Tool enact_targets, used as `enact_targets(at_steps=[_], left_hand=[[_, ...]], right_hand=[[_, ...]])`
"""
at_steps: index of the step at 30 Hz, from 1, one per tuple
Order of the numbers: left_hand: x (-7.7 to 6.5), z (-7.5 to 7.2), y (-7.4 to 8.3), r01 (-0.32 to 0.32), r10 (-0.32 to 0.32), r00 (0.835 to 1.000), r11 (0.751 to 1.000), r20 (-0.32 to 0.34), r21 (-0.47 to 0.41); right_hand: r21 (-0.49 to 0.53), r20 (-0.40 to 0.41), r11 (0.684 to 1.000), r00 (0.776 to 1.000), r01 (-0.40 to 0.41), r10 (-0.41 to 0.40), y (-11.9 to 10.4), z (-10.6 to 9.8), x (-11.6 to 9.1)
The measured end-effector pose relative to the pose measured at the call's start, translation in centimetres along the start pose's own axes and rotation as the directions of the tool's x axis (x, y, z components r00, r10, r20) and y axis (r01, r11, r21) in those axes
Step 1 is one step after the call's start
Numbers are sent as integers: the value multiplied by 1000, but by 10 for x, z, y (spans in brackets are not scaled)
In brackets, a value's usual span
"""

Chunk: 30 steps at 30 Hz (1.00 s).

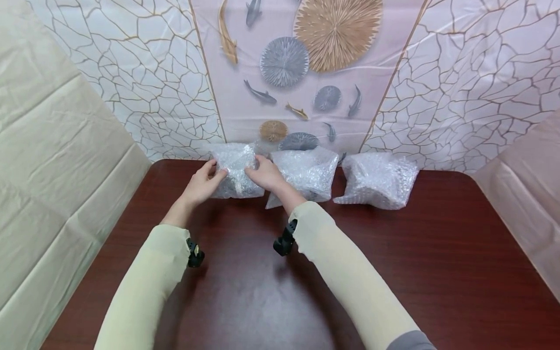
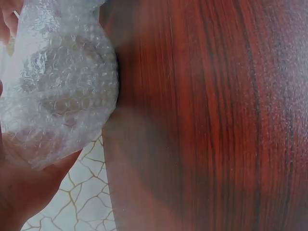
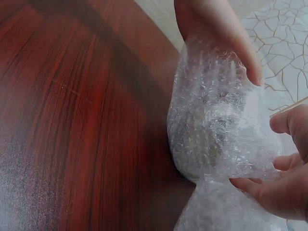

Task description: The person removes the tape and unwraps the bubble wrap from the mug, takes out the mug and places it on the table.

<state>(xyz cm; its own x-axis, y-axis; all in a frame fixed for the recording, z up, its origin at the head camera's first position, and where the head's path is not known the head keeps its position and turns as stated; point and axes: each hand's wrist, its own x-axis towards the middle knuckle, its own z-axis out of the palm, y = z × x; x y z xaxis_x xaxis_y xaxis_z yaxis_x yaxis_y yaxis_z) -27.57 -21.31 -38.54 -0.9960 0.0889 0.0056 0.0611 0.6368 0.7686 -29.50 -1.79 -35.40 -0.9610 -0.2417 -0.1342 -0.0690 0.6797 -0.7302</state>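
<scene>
At the far edge of the table, a bubble-wrapped package point(image 1: 236, 165) sits between both hands. My left hand point(image 1: 202, 183) grips its left side, thumb in front and fingers round the side. From the right, my right hand point(image 1: 268, 176) holds the same package, its thumb on the near face. The left wrist view shows the clear wrap point(image 2: 72, 86) bulging over something rounded, with the palm beside it. In the right wrist view the wrap point(image 3: 207, 125) lies between the two hands; its contents are blurred by the bubbles.
Two more bubble-wrapped packages, a middle one point(image 1: 306, 175) and a right one point(image 1: 378, 180), stand in the same row on the dark red wooden table point(image 1: 245, 287). Behind rises a patterned backdrop point(image 1: 166, 63); a beige cloth wall point(image 1: 52, 160) borders the left.
</scene>
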Motion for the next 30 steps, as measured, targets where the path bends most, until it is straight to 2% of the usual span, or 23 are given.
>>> enact_targets(at_steps=[12,20,30], left_hand=[[-12,-9,5,-7,9,998,1000,-67,22],[-25,-20,20,-59,61,988,998,-144,15],[-49,-23,45,-101,106,982,994,-159,42]], right_hand=[[30,7,998,999,48,-48,-4,4,-5],[68,-82,993,993,93,-87,-12,-2,-16],[84,-115,993,991,81,-71,-20,-23,-48]])
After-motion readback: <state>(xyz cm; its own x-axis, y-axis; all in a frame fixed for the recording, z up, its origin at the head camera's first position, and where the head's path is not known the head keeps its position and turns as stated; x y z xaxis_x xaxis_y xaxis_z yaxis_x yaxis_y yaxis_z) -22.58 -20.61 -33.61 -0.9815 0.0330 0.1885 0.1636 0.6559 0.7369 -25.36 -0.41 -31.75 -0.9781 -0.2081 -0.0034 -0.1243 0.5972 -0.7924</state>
